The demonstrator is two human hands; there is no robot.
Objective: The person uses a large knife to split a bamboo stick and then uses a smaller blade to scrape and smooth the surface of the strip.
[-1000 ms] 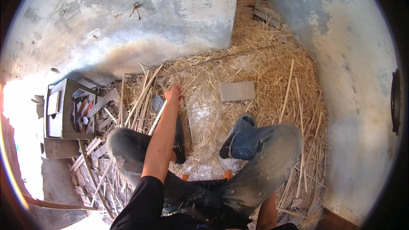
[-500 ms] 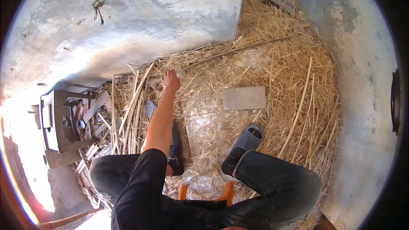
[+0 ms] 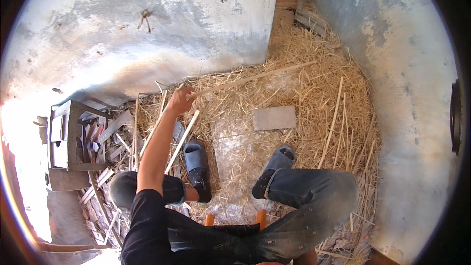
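My left hand (image 3: 180, 101) reaches forward over the straw, its fingers closed round the near-left end of a long, thin bamboo strip (image 3: 255, 77). The strip slants away to the right across the straw, its far end near the wall corner. Beneath my left forearm and beside it lie more pale strips, one of them a loose strip (image 3: 183, 140) close to my left slipper (image 3: 194, 154). My right hand is out of the picture.
A grey rectangular slab (image 3: 274, 118) lies on the straw ahead of my right slipper (image 3: 283, 157). To the left, a wooden stool (image 3: 73, 137) rests on its side by scrap wood. Plastered walls (image 3: 196, 29) border the space. Orange seat parts (image 3: 261, 218) show between my legs.
My left hand has closed on the bamboo strip and drawn back to the left. The strip's position has shifted, and it looks paler. My view has turned slightly.
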